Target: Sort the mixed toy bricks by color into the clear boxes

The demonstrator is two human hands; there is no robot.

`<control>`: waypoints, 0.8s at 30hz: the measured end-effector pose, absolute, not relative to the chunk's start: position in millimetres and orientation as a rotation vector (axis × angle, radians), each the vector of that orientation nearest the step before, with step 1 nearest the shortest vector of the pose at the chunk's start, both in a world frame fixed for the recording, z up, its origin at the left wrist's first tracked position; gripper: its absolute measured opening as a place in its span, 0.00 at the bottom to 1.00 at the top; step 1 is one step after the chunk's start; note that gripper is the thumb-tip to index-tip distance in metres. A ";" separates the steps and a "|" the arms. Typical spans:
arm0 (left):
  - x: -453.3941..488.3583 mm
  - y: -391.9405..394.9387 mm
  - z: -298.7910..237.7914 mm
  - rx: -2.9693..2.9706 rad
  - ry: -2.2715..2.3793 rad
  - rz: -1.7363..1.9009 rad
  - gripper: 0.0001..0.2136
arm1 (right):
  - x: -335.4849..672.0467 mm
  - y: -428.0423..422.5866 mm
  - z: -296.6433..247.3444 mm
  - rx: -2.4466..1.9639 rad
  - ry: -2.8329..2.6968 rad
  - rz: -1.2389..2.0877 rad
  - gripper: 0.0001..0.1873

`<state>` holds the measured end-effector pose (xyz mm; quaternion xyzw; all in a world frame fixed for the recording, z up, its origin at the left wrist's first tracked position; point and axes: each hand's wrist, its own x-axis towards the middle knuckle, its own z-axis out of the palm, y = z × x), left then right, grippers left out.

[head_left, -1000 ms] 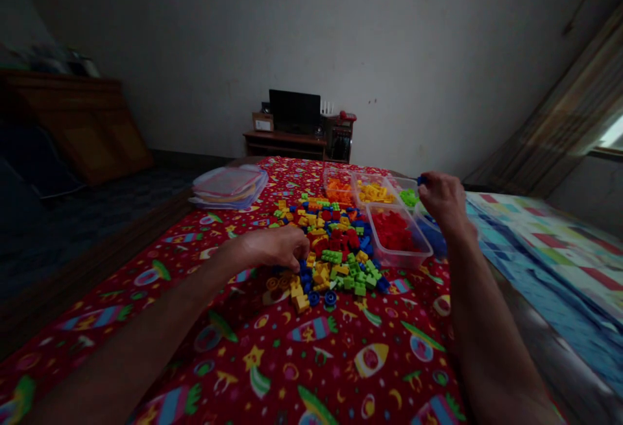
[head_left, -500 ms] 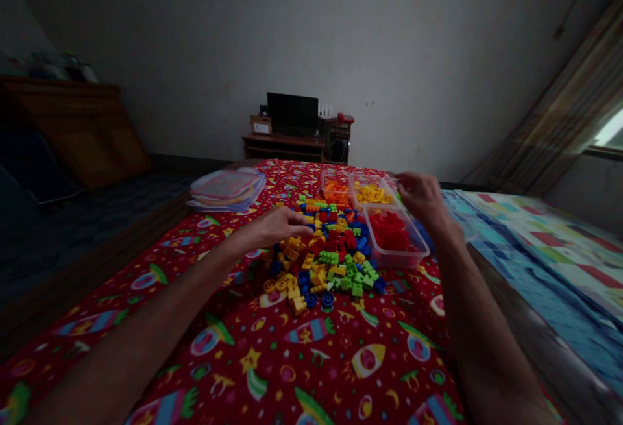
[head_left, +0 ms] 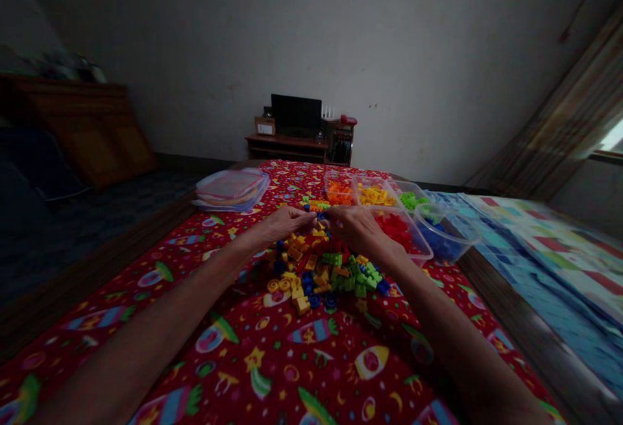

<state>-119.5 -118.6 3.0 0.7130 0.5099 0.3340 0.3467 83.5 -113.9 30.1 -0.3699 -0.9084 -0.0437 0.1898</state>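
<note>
Fingers (head_left: 305, 218) of both hands curl inward and nearly meet at the middle of the frame, tips close together at a small blue brick (head_left: 321, 216), which is partly hidden; can't tell which hand has hold of it or if either does. Left hand (head_left: 287, 224) comes in from the lower left and right hand (head_left: 355, 227) from the lower right, both just above the far end of a loose pile of plastic building bricks (head_left: 326, 269). Pile is mixed yellow, green, blue, red and orange, with round yellow and blue pieces at the near edge, and lies on a red rocket-print bedsheet (head_left: 272, 373) on a bed. Right hand is just in front of a clear tray of red bricks (head_left: 392, 227), its wrist near the tray's near corner. Beyond that, clear trays of orange bricks (head_left: 339, 191), yellow bricks (head_left: 374, 196) and green bricks (head_left: 409, 201) sit side by side, with a round clear tub of blue bricks (head_left: 442, 237) at the right, near the bed edge. Stack of clear lids (head_left: 231, 189) lies on the sheet further left, well apart from the hands. Monitor (head_left: 296, 115) stands on a low wooden stand (head_left: 285, 144) against the far wall.
</note>
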 end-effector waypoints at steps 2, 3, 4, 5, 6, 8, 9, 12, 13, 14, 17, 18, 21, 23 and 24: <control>-125.3 -114.3 1.4 1.871 1.357 0.874 0.26 | 92.7 -105.0 31.1 -1.103 -2.476 -0.223 0.11; -128.3 -112.1 0.5 1.891 1.375 0.882 0.25 | 99.3 -99.5 31.8 -1.139 -2.424 -0.269 0.12; -130.6 -110.4 -0.3 1.918 1.390 0.885 0.24 | 107.2 -93.7 32.8 -1.175 -2.370 -0.311 0.12; -131.7 -109.6 -0.6 1.950 1.399 0.882 0.23 | 116.6 -87.5 34.0 -1.216 -2.312 -0.352 0.13; -131.3 -109.9 -0.2 1.984 1.394 0.869 0.22 | 127.3 -81.2 35.4 -1.261 -2.251 -0.387 0.14; -125.5 -114.4 2.8 2.073 1.336 0.794 0.19 | 151.7 -68.9 37.9 -1.354 -2.119 -0.453 0.15; -120.3 -118.3 5.2 2.134 1.287 0.741 0.16 | 164.7 -63.1 38.8 -1.406 -2.049 -0.483 0.15; -99.2 -133.8 11.4 2.382 1.113 0.564 0.11 | 202.8 -50.0 39.0 -1.576 -1.850 -0.543 0.16; -91.1 -139.8 12.1 2.468 1.051 0.526 0.10 | 214.4 -47.4 38.3 -1.632 -1.799 -0.543 0.16; -82.6 -146.1 11.5 2.548 0.983 0.513 0.10 | 224.9 -45.8 37.3 -1.682 -1.764 -0.532 0.16; -55.5 -168.0 2.8 2.776 0.737 0.585 0.16 | 249.8 -45.1 33.4 -1.801 -1.702 -0.473 0.17; -46.6 -176.0 -2.1 2.860 0.644 0.549 0.19 | 255.5 -45.3 31.8 -1.826 -1.697 -0.454 0.17; -25.0 -196.9 -18.8 3.081 0.412 0.401 0.20 | 263.5 -43.2 27.8 -1.880 -1.673 -0.411 0.19; -17.3 -203.3 -28.9 3.174 0.400 0.345 0.18 | 261.8 -38.6 25.8 -1.855 -1.653 -0.414 0.21; -15.6 -203.5 -33.0 3.208 0.441 0.340 0.17 | 259.2 -35.8 24.9 -1.820 -1.652 -0.423 0.22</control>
